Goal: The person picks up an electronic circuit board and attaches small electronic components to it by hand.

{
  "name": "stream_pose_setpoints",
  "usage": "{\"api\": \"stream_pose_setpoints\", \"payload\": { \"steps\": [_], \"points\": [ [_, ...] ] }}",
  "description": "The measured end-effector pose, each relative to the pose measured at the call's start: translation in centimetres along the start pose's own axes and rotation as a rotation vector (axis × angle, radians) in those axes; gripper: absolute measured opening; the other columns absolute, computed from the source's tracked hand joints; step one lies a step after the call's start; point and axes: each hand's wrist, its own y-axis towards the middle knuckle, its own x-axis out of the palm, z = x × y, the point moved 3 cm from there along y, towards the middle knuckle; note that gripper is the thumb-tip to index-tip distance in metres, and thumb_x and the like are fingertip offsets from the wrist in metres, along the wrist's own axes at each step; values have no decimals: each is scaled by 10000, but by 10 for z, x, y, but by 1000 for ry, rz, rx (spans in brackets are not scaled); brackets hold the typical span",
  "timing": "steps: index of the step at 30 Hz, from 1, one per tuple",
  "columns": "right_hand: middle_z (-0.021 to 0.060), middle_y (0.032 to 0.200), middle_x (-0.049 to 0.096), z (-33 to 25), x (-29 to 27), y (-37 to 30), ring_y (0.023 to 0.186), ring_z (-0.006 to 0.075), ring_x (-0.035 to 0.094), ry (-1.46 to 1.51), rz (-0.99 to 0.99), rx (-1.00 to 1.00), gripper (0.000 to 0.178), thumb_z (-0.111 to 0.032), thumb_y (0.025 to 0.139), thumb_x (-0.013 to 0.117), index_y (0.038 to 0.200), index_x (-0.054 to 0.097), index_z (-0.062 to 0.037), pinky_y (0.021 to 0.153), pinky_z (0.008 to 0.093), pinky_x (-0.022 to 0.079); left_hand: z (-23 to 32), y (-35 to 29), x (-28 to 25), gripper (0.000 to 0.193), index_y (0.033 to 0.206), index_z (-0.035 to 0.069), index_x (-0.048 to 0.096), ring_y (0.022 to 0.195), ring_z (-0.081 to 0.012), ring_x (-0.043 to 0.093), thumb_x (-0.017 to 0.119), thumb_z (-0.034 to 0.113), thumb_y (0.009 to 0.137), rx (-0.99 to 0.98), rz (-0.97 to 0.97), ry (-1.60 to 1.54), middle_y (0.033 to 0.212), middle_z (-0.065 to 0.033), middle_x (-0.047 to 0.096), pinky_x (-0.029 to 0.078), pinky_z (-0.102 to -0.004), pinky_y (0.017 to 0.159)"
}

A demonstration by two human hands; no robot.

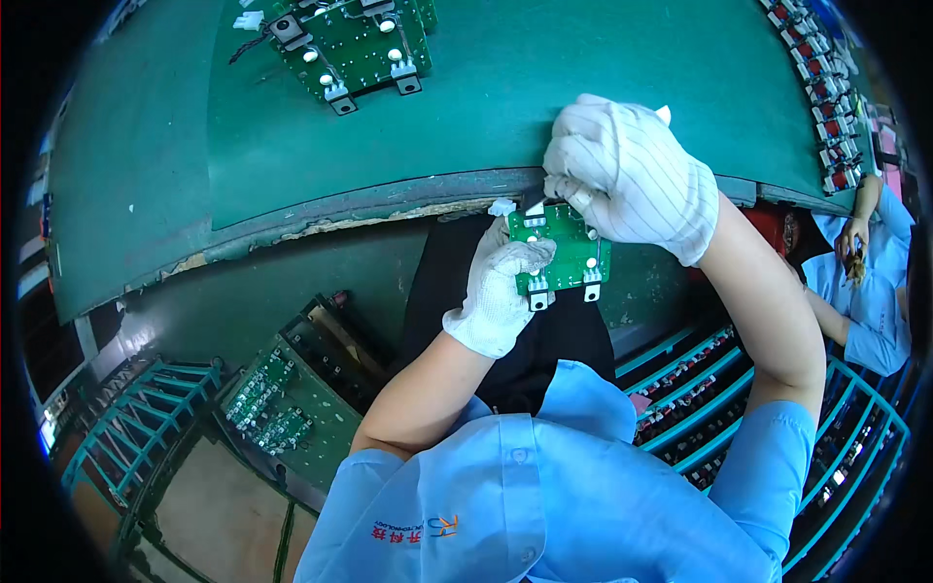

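Observation:
A green circuit board [573,255] is held over my lap, just off the bench's front edge. My left hand [498,291], in a white glove, grips it by its left side, with the thumb on top. Small black metal-tabbed parts and pale round spots show on the board, and a white connector [502,207] sits by its top left corner. My right hand [630,175], gloved too, is closed above the board's upper edge. Its fingertips are beside a small dark piece [533,200]; whether they hold it is hidden.
More green boards [364,53] lie on the green bench [466,126]. A row of red-and-white parts [826,107] lines its right end. Boards sit on a low surface [330,442] at left. Teal racks [680,437] stand at right, where another person [860,277] works.

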Motion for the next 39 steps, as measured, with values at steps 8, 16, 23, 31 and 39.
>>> {"api": "stream_pose_setpoints", "payload": {
  "steps": [8,16,23,31,39],
  "points": [
    [70,754,496,4,5,6,757,273,536,35,-5,-47,166,-134,648,648,766,536,-98,609,393,455,-2,0,-2,499,1169,-23,470,915,-310,651,509,72,681,1,103,125,1008,-178,600,560,-402,803],
    [58,776,500,1,4,6,751,259,537,3,-14,-93,191,-134,645,652,787,528,-99,609,394,460,2,-3,-9,499,1185,-21,463,923,-299,652,492,65,694,-79,95,203,1006,-180,606,559,-372,800],
    [54,746,498,1,-2,1,713,257,526,-55,9,-114,191,-99,605,664,747,537,-108,574,370,439,0,0,5,513,1210,-17,449,911,-297,658,488,81,709,-45,114,5,1032,-177,600,582,-313,704],
    [95,740,560,8,-58,-38,662,282,559,-138,380,97,156,-110,714,666,805,554,-53,563,399,460,-5,1,-1,567,1217,-9,454,823,-264,679,516,83,660,16,121,146,1001,-176,617,579,-292,526],
    [123,878,589,-52,12,-152,738,210,592,234,421,1173,584,-277,654,772,1089,507,10,686,340,501,4,-8,-2,484,1262,66,414,874,-233,670,508,46,787,-21,33,186,1106,-142,595,500,-222,437]
  ]
}}
